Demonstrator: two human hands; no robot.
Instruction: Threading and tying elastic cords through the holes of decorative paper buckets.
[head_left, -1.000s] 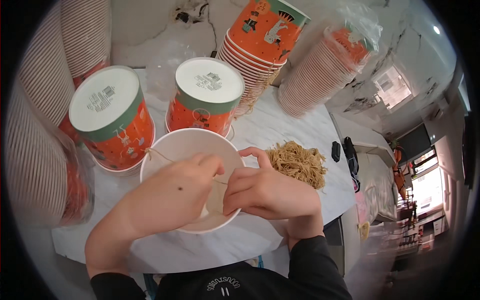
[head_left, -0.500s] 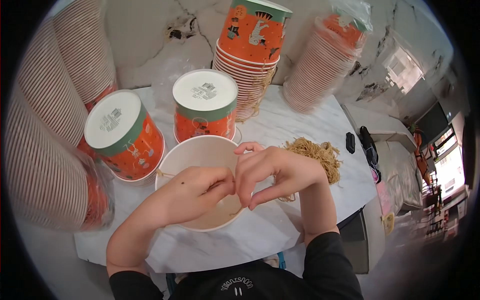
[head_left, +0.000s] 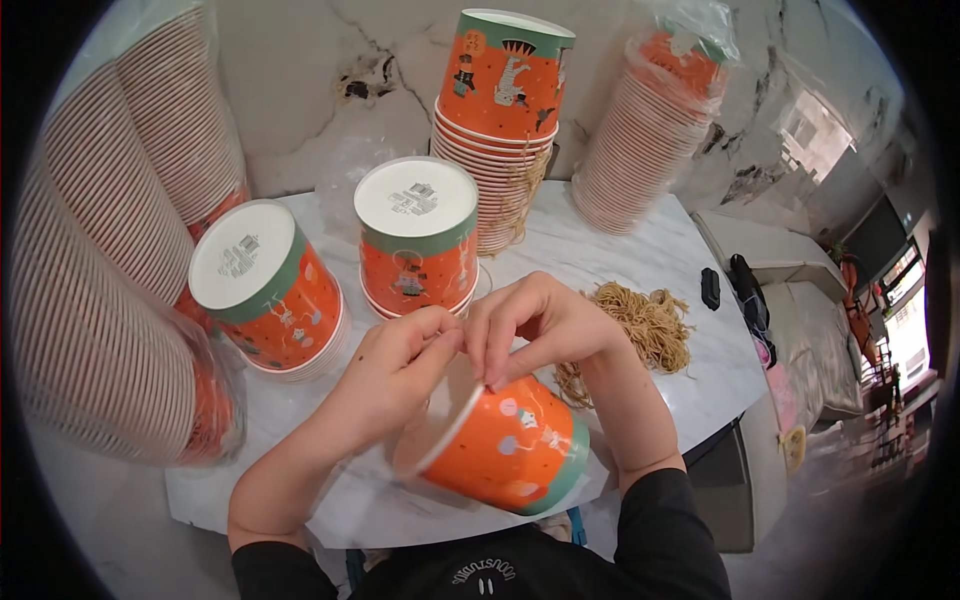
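An orange paper bucket with a green base band lies tilted in front of me, its open mouth toward the left and its base toward the lower right. My right hand has its thumb and fingertips closed at the bucket's upper rim. Close against it, my left hand is closed in a pinch over the bucket's mouth. Whatever sits between the left fingertips is too small or hidden to make out. Beside my right wrist, a heap of tan cords rests on the marble-patterned table.
Two upturned bucket stacks stand beyond my hands. Behind them rises a taller stack with cords hanging down its side. Plastic-wrapped bucket stacks line the left and back right. A small black object lies near the right edge.
The bucket stood upright with its mouth facing up; now it is tipped over, showing its orange side. My hands stay close together, and the right fingers are now at the rim.
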